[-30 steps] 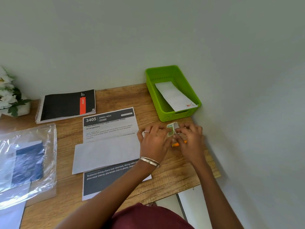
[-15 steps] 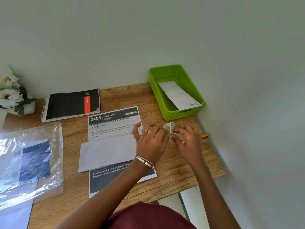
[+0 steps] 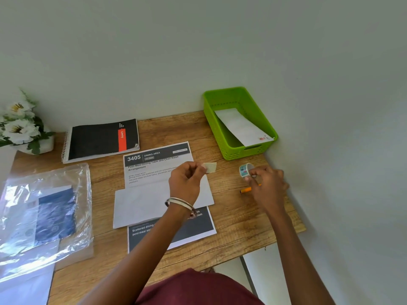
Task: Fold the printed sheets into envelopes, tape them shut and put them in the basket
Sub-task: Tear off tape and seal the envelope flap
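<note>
A printed sheet [image 3: 154,166] lies on the wooden table with a white folded flap [image 3: 141,201] across its middle. My left hand [image 3: 186,182] hovers above the sheet and pinches a short pale strip of tape [image 3: 210,167]. To the right, my right hand [image 3: 267,186] holds the small patterned tape roll [image 3: 245,170] just above the table. The green basket [image 3: 237,150] stands at the back right against the wall, with one folded white envelope [image 3: 240,126] inside.
An orange pen [image 3: 246,190] lies under my right hand. A black spiral notebook [image 3: 101,139] sits at the back left beside white flowers [image 3: 19,126]. A clear plastic bag with papers [image 3: 44,208] covers the left side. The table's right edge [image 3: 295,208] is close.
The two hands, joined at the tape roll before, have drawn apart. My left hand came away leftward with a torn strip; my right hand carried the roll to the right.
</note>
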Motion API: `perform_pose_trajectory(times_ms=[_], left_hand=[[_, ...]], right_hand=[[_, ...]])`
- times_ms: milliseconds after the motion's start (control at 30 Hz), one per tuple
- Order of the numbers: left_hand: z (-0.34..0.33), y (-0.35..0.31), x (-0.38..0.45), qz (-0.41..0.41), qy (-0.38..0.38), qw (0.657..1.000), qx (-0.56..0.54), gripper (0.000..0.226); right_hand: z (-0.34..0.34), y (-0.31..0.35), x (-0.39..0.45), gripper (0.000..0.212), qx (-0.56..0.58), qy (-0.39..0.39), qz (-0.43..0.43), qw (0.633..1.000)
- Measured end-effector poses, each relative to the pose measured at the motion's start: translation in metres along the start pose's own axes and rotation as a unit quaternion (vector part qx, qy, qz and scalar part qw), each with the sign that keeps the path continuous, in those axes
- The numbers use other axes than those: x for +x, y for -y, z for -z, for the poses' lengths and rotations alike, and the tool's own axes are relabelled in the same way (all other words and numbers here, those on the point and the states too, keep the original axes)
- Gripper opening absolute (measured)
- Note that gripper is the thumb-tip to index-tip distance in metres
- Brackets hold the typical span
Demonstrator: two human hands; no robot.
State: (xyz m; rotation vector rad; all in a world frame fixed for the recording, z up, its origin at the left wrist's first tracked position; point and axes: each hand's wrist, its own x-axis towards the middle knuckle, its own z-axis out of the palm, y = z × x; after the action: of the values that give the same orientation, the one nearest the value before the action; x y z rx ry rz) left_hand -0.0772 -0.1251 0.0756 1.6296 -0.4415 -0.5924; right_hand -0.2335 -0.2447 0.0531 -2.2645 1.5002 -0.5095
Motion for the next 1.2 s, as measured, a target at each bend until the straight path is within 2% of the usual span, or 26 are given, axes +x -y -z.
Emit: perform_pose_trajectory(times_ms=[333,500,600,667,700,733,767,833,900,1000,1067,1200], left_hand=[[0.015,0.006,-0.001,0.06,0.0,0.998,-0.017,0.011],[0.022,0.006,0.001,0.035,0.003,0.999,-0.027,0.007],[0.027,0.009,0.002,-0.018,0.008,1.0,0.01,0.009],[0.029,0.011,0.001,-0.069,-0.009,0.995,0.069,0.012],[0.031,0.01,0.0,-0.097,-0.022,0.99,0.098,0.012],[0.032,0.01,-0.002,-0.127,-0.036,0.984,0.12,0.014],[0.033,0.009,-0.003,-0.156,-0.046,0.978,0.133,0.016],[0.037,0.008,-0.005,-0.207,-0.057,0.966,0.141,0.021],[0.042,0.009,-0.007,-0.243,-0.045,0.96,0.132,0.023],[0.051,0.012,-0.011,-0.268,-0.002,0.956,0.122,0.024],[0.055,0.014,-0.012,-0.276,0.024,0.953,0.123,0.025],[0.063,0.019,-0.013,-0.285,0.045,0.946,0.145,0.022]], right_hand=[[-0.01,-0.012,0.027,0.021,-0.236,0.001,-0.007,0.972],[-0.016,-0.011,0.02,0.023,-0.241,-0.023,0.005,0.97],[-0.012,0.006,0.01,0.02,-0.123,-0.057,0.003,0.991],[-0.006,0.029,-0.004,0.02,0.083,-0.013,-0.009,0.996],[-0.001,0.043,-0.013,0.02,0.211,0.035,-0.034,0.976],[0.005,0.057,-0.022,0.022,0.323,0.089,-0.075,0.939],[0.01,0.07,-0.03,0.025,0.407,0.144,-0.121,0.894],[0.013,0.085,-0.041,0.034,0.504,0.241,-0.181,0.809],[0.01,0.093,-0.045,0.04,0.548,0.285,-0.205,0.759],[0.004,0.099,-0.044,0.035,0.581,0.278,-0.235,0.728],[0.001,0.101,-0.043,0.026,0.58,0.274,-0.238,0.729],[-0.007,0.1,-0.045,0.011,0.562,0.259,-0.207,0.758]])
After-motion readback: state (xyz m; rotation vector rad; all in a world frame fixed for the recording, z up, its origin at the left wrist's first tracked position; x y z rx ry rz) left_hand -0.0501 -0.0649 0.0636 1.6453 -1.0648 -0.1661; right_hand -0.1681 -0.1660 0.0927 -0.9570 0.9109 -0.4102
